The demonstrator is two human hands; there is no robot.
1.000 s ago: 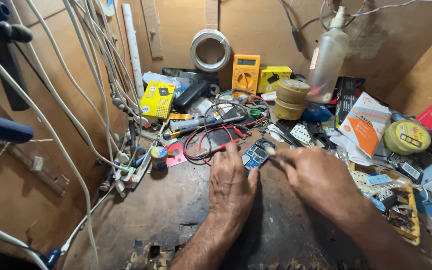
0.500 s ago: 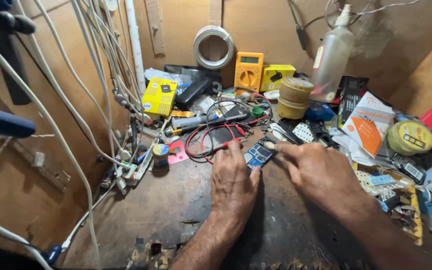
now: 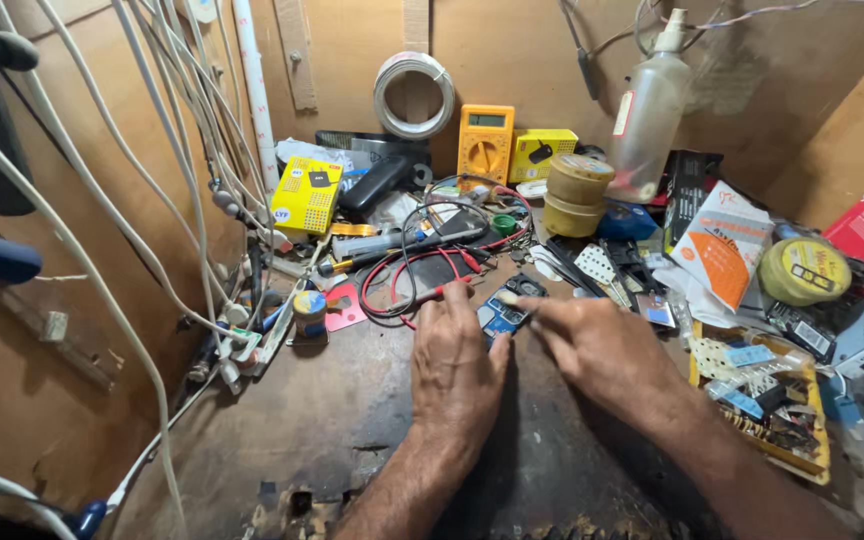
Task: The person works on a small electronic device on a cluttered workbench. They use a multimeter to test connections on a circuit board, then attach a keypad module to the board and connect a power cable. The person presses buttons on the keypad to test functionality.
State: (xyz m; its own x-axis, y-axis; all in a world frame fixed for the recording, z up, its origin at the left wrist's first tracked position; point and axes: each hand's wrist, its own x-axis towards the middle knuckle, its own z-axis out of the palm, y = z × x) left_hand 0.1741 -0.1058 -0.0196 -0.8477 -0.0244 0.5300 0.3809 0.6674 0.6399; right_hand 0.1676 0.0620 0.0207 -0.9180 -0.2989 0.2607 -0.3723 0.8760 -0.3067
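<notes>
Two bare hands are working over a small blue circuit board on a cluttered wooden counter

Head view: the left hand is lying palm down with its fingers flat and loosely spread, its grip apart and clamped on nothing, its fingertips touching the near left edge of the board; the right hand is reaching in from the right with its grip pinched together just over the board's top, and I cannot tell whether anything thin is held in it; the board is lying flat between the two grips; red and black probe leads are looping just beyond the left hand's fingertips, a yellow multimeter is standing well beyond both grips against the back wall, and two stacked tape rolls are sitting beyond the right grip
</notes>
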